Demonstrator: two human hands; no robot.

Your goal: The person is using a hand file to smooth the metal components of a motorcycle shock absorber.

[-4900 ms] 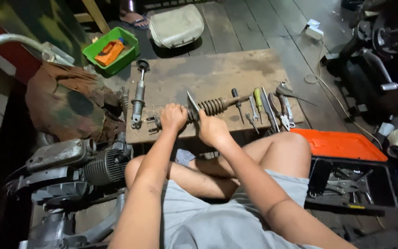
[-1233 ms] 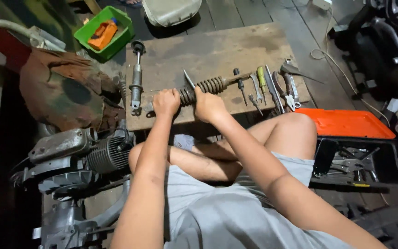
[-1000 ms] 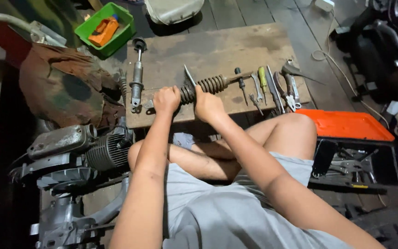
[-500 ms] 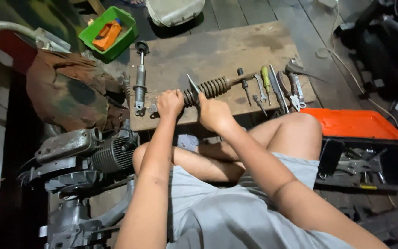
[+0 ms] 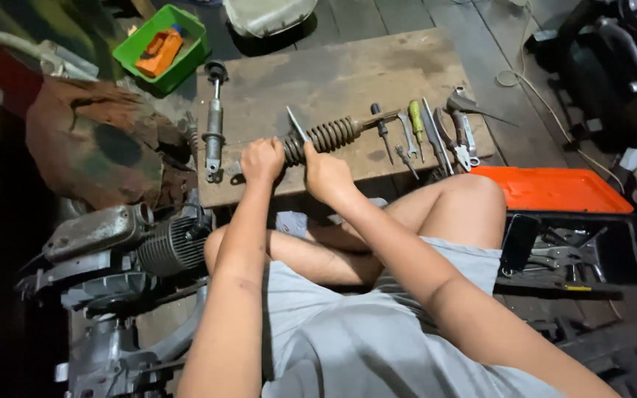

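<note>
Left hand (image 5: pixel 261 159) fisted around the near end of a rusty brown coil-spring shock absorber (image 5: pixel 327 135); right hand (image 5: pixel 324 171) closed just beside it, gripping the same end. Shock lies on the worn wooden counter (image 5: pixel 348 70), with loose hand tools (image 5: pixel 436 136) right of the hands.

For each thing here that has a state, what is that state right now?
left hand: closed around the near end of the coil spring
right hand: closed on the spring beside it
coil spring: lying flat on the wooden board, held
shock damper: lying on the board, untouched
hand tools: laid side by side, untouched
orange toolbox: lid open
green bin: open, holding an orange item
</note>
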